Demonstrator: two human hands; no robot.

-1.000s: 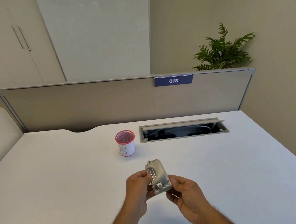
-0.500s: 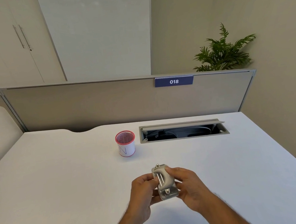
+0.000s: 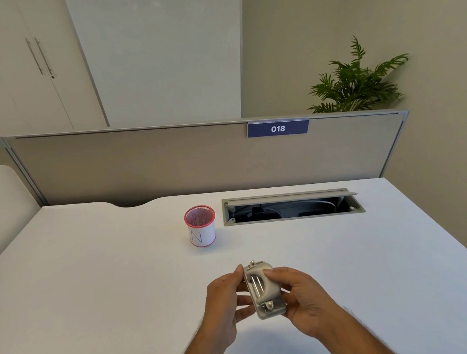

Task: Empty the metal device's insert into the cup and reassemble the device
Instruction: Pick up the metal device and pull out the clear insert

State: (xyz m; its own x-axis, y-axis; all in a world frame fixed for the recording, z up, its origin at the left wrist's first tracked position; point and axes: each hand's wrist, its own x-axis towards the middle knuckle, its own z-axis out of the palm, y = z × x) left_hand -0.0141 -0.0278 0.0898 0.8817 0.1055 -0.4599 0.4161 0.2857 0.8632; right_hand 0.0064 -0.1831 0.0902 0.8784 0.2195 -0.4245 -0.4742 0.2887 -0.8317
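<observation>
Metal device (image 3: 263, 290): I see it held above the white desk (image 3: 92, 284), near the front edge, long axis running away from me, two bright rods showing along its top.
Left hand (image 3: 223, 301): fingers closed on the device's left side, one fingertip at its far corner.
Right hand (image 3: 303, 295): thumb pressed on the top, remaining fingers wrapped under and around the right side; clamped on the device.
Insert: I cannot tell it apart from the body.
Cup (image 3: 201, 225): upright, red mesh rim, white band marked "N", well beyond the hands, just left of the open cable tray (image 3: 292, 206).
</observation>
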